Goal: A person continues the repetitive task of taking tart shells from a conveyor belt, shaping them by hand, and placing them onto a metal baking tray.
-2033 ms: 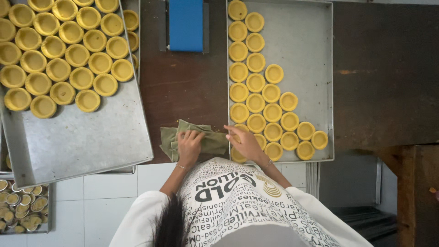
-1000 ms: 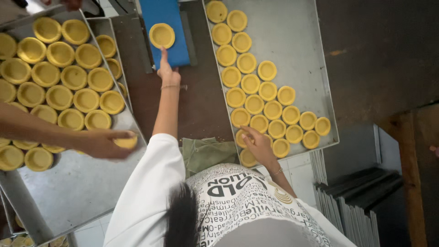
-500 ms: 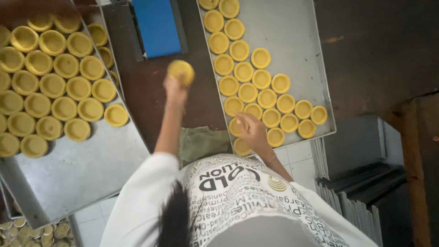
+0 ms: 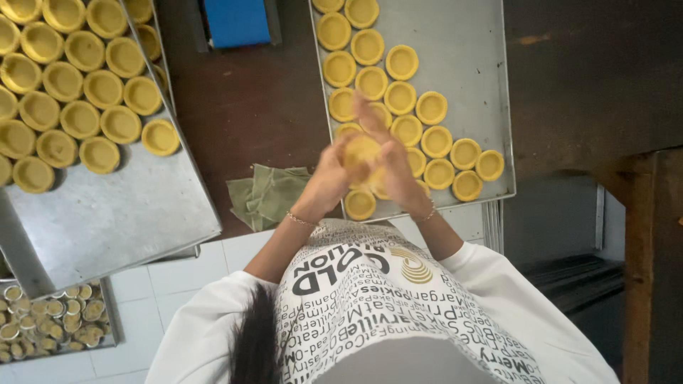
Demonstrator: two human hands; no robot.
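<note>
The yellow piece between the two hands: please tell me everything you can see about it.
The yellow piece is a small round shape, pale yellow like soft dough, the same colour as the tart shells on the metal tray below. It is blurred, so its rim and inside cannot be told. It is held up above the near end of that tray, pressed between the left hand and the right hand, whose fingers cover its sides. Only the hands touch it.

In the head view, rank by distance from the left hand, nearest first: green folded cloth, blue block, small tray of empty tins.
From the left hand:
1. Green folded cloth, just beside the wrist on the dark table.
2. Blue block, at the top edge.
3. Small tray of empty tins, bottom-left corner.
</note>
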